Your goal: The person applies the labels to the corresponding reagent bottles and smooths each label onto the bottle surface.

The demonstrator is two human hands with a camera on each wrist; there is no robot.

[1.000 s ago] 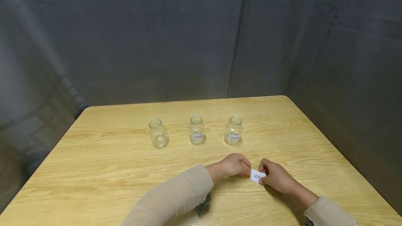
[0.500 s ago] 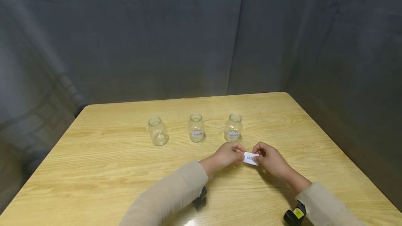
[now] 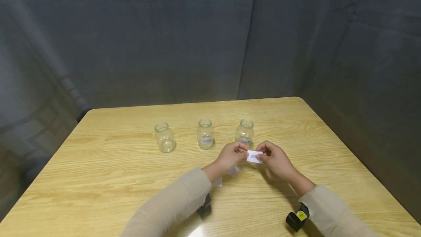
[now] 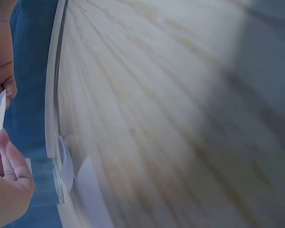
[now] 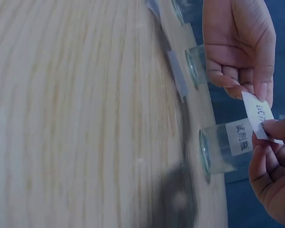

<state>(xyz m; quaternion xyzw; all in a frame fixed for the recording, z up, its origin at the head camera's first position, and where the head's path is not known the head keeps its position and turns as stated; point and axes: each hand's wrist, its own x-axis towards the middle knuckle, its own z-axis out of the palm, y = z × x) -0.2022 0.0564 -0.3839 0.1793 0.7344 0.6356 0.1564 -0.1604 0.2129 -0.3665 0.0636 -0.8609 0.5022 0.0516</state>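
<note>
A small white label (image 3: 251,159) with handwritten dark characters is stretched between both hands above the table. My left hand (image 3: 231,156) pinches its left edge between thumb and fingers. The thumb of my right hand (image 3: 276,160) overlaps the label's right part, with fingers curled behind it. In the right wrist view the label (image 5: 253,109) tilts just in front of a glass jar (image 5: 219,152) bearing a similar label. That right-hand jar (image 3: 245,129) stands behind the hands, its lower part partly covered. A middle jar (image 3: 205,131) carries a label too; the left jar (image 3: 165,140) shows none.
Two loose pale paper pieces (image 3: 234,171) lie on the wooden table (image 3: 98,178) by the left wrist, partly hidden by the arm. Black wrist cameras (image 3: 297,218) hang under the sleeves. A grey curtain (image 3: 164,46) closes off the back and right.
Both hands have moved away from the body and to the left with the label, nearing the right-hand jar. Loose paper pieces have come into sight beside the left wrist.
</note>
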